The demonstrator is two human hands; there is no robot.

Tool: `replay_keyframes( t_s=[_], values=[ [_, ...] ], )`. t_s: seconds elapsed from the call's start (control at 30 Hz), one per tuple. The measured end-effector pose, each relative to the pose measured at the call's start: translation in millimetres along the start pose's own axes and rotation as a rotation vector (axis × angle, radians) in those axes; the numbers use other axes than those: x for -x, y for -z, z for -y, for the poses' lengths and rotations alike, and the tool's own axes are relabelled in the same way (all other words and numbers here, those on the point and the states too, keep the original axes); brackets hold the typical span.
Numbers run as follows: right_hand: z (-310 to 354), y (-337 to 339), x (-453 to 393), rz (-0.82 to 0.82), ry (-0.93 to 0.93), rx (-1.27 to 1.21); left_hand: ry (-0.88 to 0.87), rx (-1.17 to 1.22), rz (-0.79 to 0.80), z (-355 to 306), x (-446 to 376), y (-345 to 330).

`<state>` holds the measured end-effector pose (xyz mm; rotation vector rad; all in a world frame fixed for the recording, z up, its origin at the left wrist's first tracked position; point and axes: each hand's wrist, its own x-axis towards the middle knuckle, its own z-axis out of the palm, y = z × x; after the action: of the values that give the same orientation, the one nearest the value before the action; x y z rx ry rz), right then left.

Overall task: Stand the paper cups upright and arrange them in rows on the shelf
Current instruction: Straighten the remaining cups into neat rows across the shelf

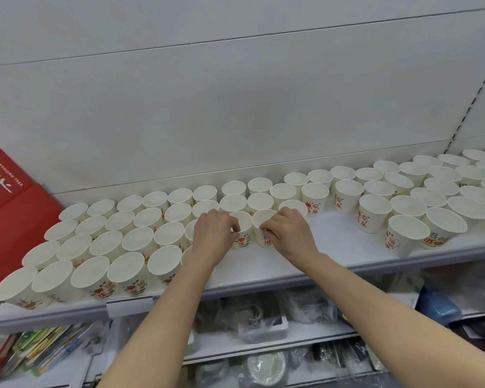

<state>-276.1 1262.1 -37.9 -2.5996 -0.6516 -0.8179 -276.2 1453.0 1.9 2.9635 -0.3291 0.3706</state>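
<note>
Paper cups point(140, 239) stood upright across nearly the whole white shelf point(333, 242), and none that could be seen lay on its side. At the middle, the left hand point(214, 233) gripped one cup point(242, 229) by its rim and wall, and the right hand point(287, 233) pinched the neighbouring cup point(264, 226) the same way; the two cups stood side by side, touching or nearly so, at the front edge of the tidy block. To the left of them the cups formed close, regular rows running from the back panel to the shelf's front lip. To the right, the cluster of cups point(431, 197) looked looser, with uneven gaps and a bare strip of shelf in front, between the hands and the nearest cup there. By my reading the job was well past halfway: the standing-up appeared done, and what remained was drawing the right-hand cups into line and filling that bare strip. Every cup mouth in view showed a pale, empty inside. A red carton point(3, 189) leaned at the far left, and bagged goods point(263, 317) lay on the lower shelves.
</note>
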Motion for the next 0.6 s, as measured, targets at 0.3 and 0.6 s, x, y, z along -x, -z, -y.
replay_keyframes(
  t_s=[0.3,0.6],
  values=[
    [-8,-11,5,-0.062,0.017,-0.012,-0.007,0.278,-0.066,-18,-12,2],
    [-60,31,28,-0.322,-0.219,0.012,-0.020,0.371,-0.050,-50,-33,-11]
  ],
)
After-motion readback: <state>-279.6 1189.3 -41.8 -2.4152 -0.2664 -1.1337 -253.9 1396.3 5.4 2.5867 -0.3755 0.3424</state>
